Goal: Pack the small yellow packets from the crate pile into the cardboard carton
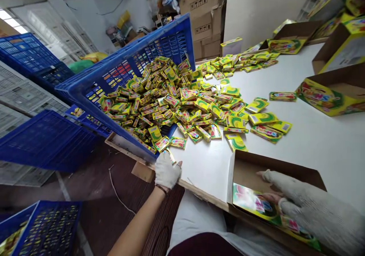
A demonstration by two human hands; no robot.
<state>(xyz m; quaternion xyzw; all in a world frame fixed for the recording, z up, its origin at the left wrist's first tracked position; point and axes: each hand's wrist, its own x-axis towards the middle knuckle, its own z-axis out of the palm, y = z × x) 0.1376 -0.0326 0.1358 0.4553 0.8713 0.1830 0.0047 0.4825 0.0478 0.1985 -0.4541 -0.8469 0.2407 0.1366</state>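
A heap of small yellow-green packets (176,100) spills from a tipped blue plastic crate (125,64) onto the white table (313,146). My left hand (167,170), in a white knit glove, is at the table's near edge, fingers curled on a packet just below the crate's rim. My right hand (308,206), also gloved, rests with its fingers flat on the front wall of an open cardboard box (245,165) at the table's near edge. The box has a colourful printed front.
More open printed boxes (327,92) stand along the right and far side, with another scatter of packets (242,60) at the back. Blue crates (45,140) are stacked left of the table, one (42,229) on the floor. Brown cartons (203,20) stand behind.
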